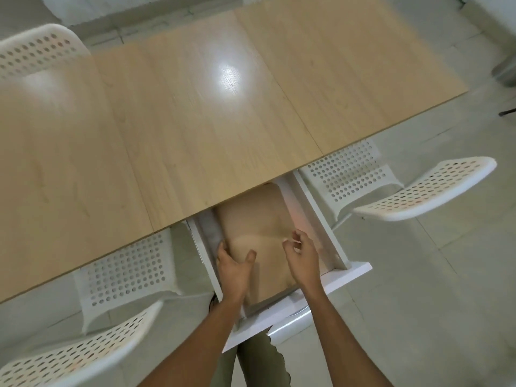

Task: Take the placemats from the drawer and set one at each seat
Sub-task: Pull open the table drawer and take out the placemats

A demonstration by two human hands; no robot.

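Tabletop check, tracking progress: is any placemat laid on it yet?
No: the wooden tabletop is bare, and the tan placemats lie in the open drawer.

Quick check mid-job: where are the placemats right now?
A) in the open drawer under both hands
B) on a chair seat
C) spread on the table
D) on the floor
A: the tan placemats lie in the pulled-out drawer, with the left hand and right hand on them.
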